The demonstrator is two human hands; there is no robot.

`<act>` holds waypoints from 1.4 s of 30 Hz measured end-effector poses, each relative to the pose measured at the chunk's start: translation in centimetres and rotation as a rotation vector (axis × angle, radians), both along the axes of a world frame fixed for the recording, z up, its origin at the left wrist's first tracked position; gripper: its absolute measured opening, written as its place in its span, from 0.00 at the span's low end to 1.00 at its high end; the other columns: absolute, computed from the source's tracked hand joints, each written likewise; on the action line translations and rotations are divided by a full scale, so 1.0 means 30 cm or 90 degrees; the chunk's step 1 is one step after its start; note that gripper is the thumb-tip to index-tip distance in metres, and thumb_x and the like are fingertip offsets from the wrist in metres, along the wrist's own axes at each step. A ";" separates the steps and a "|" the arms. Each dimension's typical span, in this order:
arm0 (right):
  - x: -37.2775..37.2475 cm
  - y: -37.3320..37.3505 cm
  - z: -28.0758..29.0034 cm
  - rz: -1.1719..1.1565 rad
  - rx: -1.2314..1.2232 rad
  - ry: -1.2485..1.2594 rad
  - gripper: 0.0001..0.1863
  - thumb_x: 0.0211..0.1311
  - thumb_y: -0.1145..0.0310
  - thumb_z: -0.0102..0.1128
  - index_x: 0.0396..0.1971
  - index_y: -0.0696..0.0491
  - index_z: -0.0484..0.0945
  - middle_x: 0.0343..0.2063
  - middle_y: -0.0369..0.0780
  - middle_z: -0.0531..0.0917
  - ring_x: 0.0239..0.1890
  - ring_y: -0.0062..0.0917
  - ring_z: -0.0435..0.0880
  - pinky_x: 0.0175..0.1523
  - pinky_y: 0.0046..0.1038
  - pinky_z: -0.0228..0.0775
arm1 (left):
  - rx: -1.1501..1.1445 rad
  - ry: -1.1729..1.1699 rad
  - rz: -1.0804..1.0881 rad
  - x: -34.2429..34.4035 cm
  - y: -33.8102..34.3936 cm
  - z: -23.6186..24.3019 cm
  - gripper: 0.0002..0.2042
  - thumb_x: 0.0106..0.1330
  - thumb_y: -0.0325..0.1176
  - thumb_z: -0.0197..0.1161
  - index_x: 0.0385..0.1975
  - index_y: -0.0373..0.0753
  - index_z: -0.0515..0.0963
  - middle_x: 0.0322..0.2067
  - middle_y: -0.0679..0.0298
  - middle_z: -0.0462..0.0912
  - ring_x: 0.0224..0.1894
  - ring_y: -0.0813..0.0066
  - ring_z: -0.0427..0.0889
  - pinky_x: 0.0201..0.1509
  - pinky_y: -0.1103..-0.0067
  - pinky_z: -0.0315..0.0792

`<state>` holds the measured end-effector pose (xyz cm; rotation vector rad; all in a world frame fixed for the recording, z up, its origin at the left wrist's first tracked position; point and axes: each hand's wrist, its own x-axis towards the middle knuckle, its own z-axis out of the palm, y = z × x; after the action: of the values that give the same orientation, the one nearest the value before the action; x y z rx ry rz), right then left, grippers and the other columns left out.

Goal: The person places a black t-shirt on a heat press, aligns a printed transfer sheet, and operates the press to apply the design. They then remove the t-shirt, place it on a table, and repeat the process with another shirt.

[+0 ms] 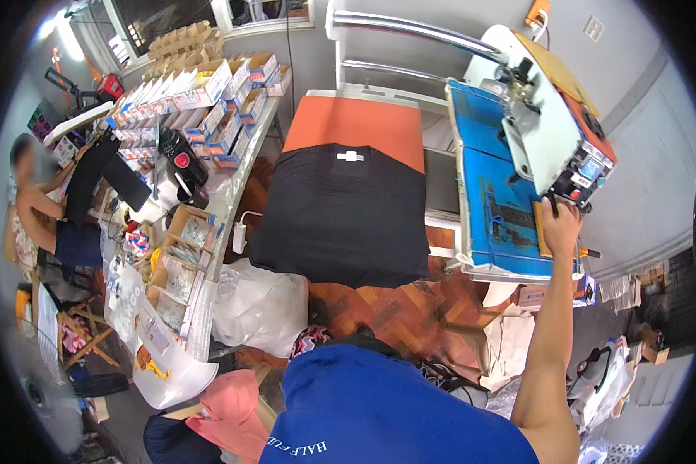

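Heat press (518, 147) handle was clenched in your right hand (560, 228); you needed the black shirt (340, 216) flat, left hand unseen.

I am seeing a long surface (232, 182) on the left carrying rows of small cardboard boxes (208, 93). A white plastic bag (259, 305) is lying on the floor beside it. Another person (46, 209) is sitting at the far left near a black garment (88, 174).
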<state>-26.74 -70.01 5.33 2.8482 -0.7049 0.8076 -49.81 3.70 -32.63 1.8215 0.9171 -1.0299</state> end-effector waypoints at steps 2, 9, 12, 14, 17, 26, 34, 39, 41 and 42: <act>0.030 -0.012 -0.012 0.023 -0.016 -0.014 0.21 0.67 0.51 0.58 0.46 0.53 0.84 0.48 0.47 0.83 0.56 0.44 0.76 0.66 0.46 0.58 | -0.008 0.003 -0.003 -0.013 -0.024 0.048 0.11 0.65 0.36 0.58 0.42 0.39 0.79 0.40 0.55 0.83 0.45 0.63 0.83 0.51 0.70 0.74; 0.089 -0.085 -0.102 -0.064 -0.030 -0.015 0.22 0.68 0.52 0.58 0.49 0.56 0.82 0.52 0.47 0.81 0.59 0.47 0.72 0.68 0.47 0.56 | 0.011 -0.202 -0.244 0.680 -0.055 0.242 0.11 0.63 0.33 0.60 0.21 0.38 0.84 0.21 0.59 0.85 0.26 0.70 0.84 0.31 0.73 0.77; 0.074 -0.073 -0.119 -0.159 0.001 -0.030 0.22 0.69 0.57 0.57 0.54 0.58 0.77 0.58 0.49 0.75 0.62 0.49 0.68 0.70 0.47 0.54 | -0.077 -0.625 -0.393 1.275 -0.270 0.603 0.20 0.74 0.38 0.53 0.19 0.36 0.80 0.17 0.62 0.80 0.21 0.73 0.78 0.28 0.72 0.70; 0.051 -0.056 -0.101 -0.198 0.023 -0.038 0.23 0.70 0.60 0.56 0.57 0.59 0.72 0.62 0.52 0.71 0.66 0.52 0.64 0.71 0.48 0.53 | -0.148 -0.778 -0.416 1.550 -0.496 0.800 0.14 0.75 0.34 0.51 0.28 0.35 0.79 0.24 0.59 0.80 0.27 0.67 0.78 0.36 0.71 0.72; 0.089 -0.071 -0.088 -0.232 0.047 -0.027 0.23 0.71 0.59 0.55 0.58 0.59 0.71 0.63 0.52 0.70 0.69 0.53 0.61 0.72 0.47 0.53 | 0.028 -1.051 -0.492 1.884 -0.717 0.742 0.09 0.66 0.27 0.58 0.44 0.34 0.79 0.43 0.52 0.83 0.48 0.51 0.80 0.54 0.64 0.72; 0.096 -0.082 -0.074 -0.288 0.091 0.033 0.26 0.67 0.56 0.57 0.54 0.62 0.75 0.58 0.59 0.73 0.66 0.52 0.66 0.71 0.47 0.56 | -0.012 -0.954 -0.539 2.123 -0.947 0.620 0.09 0.68 0.32 0.58 0.41 0.34 0.81 0.42 0.46 0.83 0.48 0.45 0.80 0.52 0.61 0.74; 0.139 -0.016 -0.041 -0.355 0.192 0.011 0.30 0.69 0.54 0.55 0.63 0.59 0.67 0.71 0.50 0.60 0.78 0.41 0.47 0.76 0.43 0.52 | -0.274 -0.545 -0.454 2.213 -0.968 0.780 0.09 0.65 0.25 0.63 0.43 0.33 0.74 0.29 0.63 0.80 0.28 0.79 0.78 0.33 0.81 0.73; 0.133 0.008 -0.004 -0.397 0.236 0.020 0.32 0.70 0.53 0.55 0.65 0.58 0.64 0.73 0.46 0.56 0.79 0.38 0.43 0.75 0.44 0.56 | -0.410 -0.589 -0.496 2.149 -1.222 1.003 0.19 0.67 0.26 0.63 0.57 0.32 0.75 0.33 0.64 0.83 0.30 0.80 0.79 0.34 0.81 0.74; 0.122 -0.005 -0.012 -0.396 0.245 0.021 0.31 0.71 0.53 0.54 0.66 0.55 0.64 0.74 0.46 0.55 0.79 0.37 0.42 0.74 0.45 0.58 | -0.489 -0.555 -0.528 2.039 -1.388 1.054 0.21 0.67 0.28 0.64 0.59 0.32 0.75 0.35 0.64 0.83 0.31 0.80 0.79 0.37 0.81 0.75; 0.122 -0.009 -0.009 -0.396 0.253 0.014 0.31 0.71 0.53 0.55 0.66 0.55 0.64 0.74 0.45 0.55 0.79 0.37 0.42 0.73 0.46 0.59 | -0.555 -0.506 -0.522 1.987 -1.475 1.066 0.20 0.67 0.28 0.65 0.57 0.31 0.76 0.36 0.63 0.84 0.31 0.80 0.79 0.38 0.80 0.75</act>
<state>-23.07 -70.28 5.07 2.6471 -1.7909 0.5754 9.81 -40.54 -0.64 1.5576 -0.7308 -0.8093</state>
